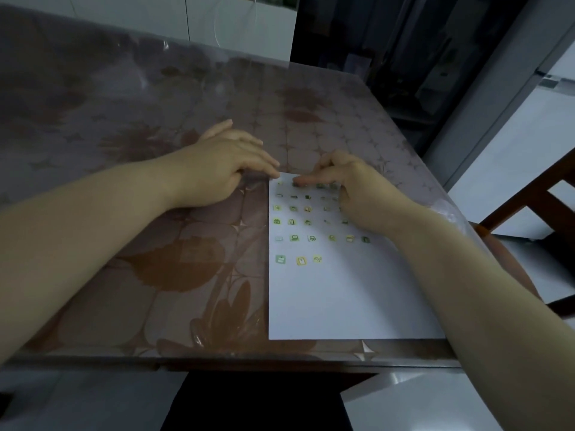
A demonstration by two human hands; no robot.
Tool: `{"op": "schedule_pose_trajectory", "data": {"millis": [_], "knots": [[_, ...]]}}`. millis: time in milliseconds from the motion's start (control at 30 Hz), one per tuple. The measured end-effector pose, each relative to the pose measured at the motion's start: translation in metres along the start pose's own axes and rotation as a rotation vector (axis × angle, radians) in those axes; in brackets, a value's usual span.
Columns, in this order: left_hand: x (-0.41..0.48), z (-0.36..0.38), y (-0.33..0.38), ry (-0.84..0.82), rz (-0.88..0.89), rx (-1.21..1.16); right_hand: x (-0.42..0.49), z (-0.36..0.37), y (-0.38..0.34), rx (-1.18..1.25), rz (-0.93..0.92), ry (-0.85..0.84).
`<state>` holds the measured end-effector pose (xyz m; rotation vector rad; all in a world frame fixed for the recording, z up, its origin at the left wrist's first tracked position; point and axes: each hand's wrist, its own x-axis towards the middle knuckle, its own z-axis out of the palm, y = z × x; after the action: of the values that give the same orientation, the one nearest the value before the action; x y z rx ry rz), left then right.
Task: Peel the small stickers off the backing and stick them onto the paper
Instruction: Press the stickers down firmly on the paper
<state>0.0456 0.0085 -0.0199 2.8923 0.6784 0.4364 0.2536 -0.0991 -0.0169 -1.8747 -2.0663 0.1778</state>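
While six rows of small green and yellow square stickers (pixel 294 238) already sit on the white paper sheet (pixel 342 300), its half toward 6 o'clock is bare, so I judge the work about half done; no backing can be made out. The left hand (pixel 224 163) lies flat, its straight fingers touching the sheet's 11 o'clock corner. The right hand (pixel 357 188) presses an outstretched forefinger on the farthest row and holds nothing visible. The sheet lies at 4 o'clock on the brown flower-patterned table (pixel 155 244), its near edge just beside the table's edge; open tabletop spreads toward 9 o'clock
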Motion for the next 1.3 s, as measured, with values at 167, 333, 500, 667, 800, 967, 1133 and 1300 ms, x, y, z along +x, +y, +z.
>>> {"op": "schedule_pose_trajectory", "data": {"millis": [167,333,500,667,800,967,1133,1300], "knots": [[0.000,0.003,-0.001,-0.023,0.003,-0.021,0.002,0.002,-0.001,-0.031,-0.008,-0.016],[0.001,0.001,-0.001,-0.060,-0.031,-0.043,0.005,0.000,0.000,0.019,0.051,-0.062],[0.000,0.001,-0.001,-0.083,-0.044,-0.050,0.001,0.001,0.004,0.003,0.043,-0.079],[-0.001,0.000,-0.003,-0.103,-0.039,-0.059,-0.002,-0.005,0.010,0.029,0.064,-0.069],[-0.002,-0.002,-0.002,-0.089,-0.047,-0.053,-0.002,-0.010,0.013,0.046,0.086,-0.077],[-0.001,-0.002,-0.002,-0.083,-0.048,-0.050,-0.002,-0.009,0.013,0.027,0.068,-0.066],[-0.001,-0.002,-0.001,-0.084,-0.041,-0.050,0.001,-0.009,0.007,-0.170,-0.006,-0.010],[-0.003,-0.001,-0.002,-0.082,-0.040,-0.056,-0.004,-0.011,0.012,-0.182,0.023,0.019]]}}
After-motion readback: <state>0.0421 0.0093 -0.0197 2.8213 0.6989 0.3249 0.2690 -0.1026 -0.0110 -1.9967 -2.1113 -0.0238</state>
